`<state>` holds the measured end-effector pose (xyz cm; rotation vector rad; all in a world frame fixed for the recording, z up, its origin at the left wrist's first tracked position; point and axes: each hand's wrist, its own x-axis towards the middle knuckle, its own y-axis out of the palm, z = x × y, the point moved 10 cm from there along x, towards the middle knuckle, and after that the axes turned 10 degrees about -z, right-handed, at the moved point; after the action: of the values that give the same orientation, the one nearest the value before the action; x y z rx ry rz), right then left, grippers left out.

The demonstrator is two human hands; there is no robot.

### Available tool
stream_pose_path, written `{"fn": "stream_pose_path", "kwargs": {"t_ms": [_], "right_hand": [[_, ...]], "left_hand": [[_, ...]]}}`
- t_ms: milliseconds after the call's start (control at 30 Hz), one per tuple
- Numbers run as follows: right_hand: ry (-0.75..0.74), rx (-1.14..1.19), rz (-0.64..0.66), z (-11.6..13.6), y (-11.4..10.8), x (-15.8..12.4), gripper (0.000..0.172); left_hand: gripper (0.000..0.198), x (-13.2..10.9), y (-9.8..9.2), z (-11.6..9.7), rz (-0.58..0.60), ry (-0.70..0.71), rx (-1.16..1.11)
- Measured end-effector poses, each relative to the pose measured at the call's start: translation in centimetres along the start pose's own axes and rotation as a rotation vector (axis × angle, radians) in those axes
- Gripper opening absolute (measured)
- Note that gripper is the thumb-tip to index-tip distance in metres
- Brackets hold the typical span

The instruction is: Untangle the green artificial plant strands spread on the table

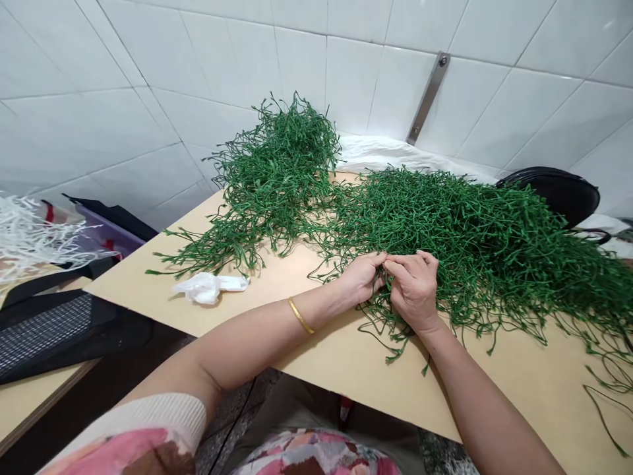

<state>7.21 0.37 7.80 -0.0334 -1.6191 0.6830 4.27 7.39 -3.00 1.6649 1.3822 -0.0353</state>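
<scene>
- Left hand (360,278) and right hand (413,290): forearms come in from the near edge, hands meet just right of centre, backs up
- Both curled nearly shut, pinching strands of the green artificial vine mass (459,237)
- Fingertips partly hidden by each other and the strands; exact grip and strand count unclear
- Vine mass lies on the tan table top (499,396), spreading right and over the near edge
- Taller green clump (277,171) at far left of the mass, strands running between them
- Gold bangle (300,315) on left wrist
- Crumpled white tissue or plastic (208,287) left of hands, material unclear
- Black bag (554,194) far right, partly behind vines
- White shredded strands (34,237) cut off at left frame edge
</scene>
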Motion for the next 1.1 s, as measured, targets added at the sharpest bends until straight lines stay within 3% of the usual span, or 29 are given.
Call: {"fn": "stream_pose_path", "kwargs": {"t_ms": [300, 667, 1100], "right_hand": [[-0.001, 0.025, -0.010, 0.3, 0.0, 0.0, 0.024], [0.067, 0.007, -0.020, 0.0, -0.3, 0.1, 0.024], [0.212, 0.180, -0.055, -1.2, -0.7, 0.5, 0.012]], "left_hand": [[0.024, -0.4, 0.2, 0.2, -0.012, -0.077, -0.028], [0.017, 0.2, 0.5, 1.0, 0.084, -0.207, 0.009], [0.027, -0.5, 1.3, 1.3, 0.131, -0.230, 0.082]]}}
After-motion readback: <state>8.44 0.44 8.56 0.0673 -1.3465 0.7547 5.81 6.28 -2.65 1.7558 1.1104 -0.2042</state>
